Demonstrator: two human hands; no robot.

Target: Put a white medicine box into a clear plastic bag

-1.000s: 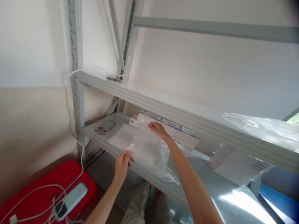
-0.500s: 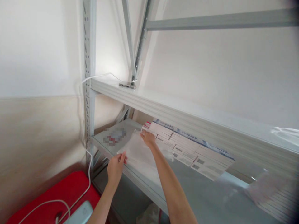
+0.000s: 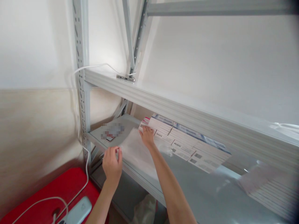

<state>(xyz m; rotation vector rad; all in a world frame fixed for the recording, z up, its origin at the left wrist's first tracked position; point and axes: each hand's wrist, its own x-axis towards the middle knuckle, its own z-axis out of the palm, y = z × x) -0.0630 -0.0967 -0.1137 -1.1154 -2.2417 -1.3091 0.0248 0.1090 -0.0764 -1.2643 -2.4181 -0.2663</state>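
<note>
- Bag [image 3: 135, 152] of clear plastic lies flat on the lower shelf [image 3: 187, 186], at the centre of the frame, its near side by the shelf's front edge;
- Right hand [image 3: 147, 136], centre of the frame, rests at the bag's far edge, beside printed sheets [image 3: 187, 143]; its grip is loose, fingers spread apart;
- Left hand [image 3: 112, 163], lower centre-left, is at the bag's near left corner; fingers curled, thumb close to forefinger; cannot tell whether its grip pinches any plastic;
- Blurred-out item [image 3: 113, 132] lies left of the bag, on the same shelf;
- Upper shelf [image 3: 149, 93] carries a flat device [image 3: 126, 77] near a white cable [image 3: 87, 158], upper centre-left;
- Red box [image 3: 74, 180], lower left, bears a pale power bank [image 3: 80, 210].
</note>
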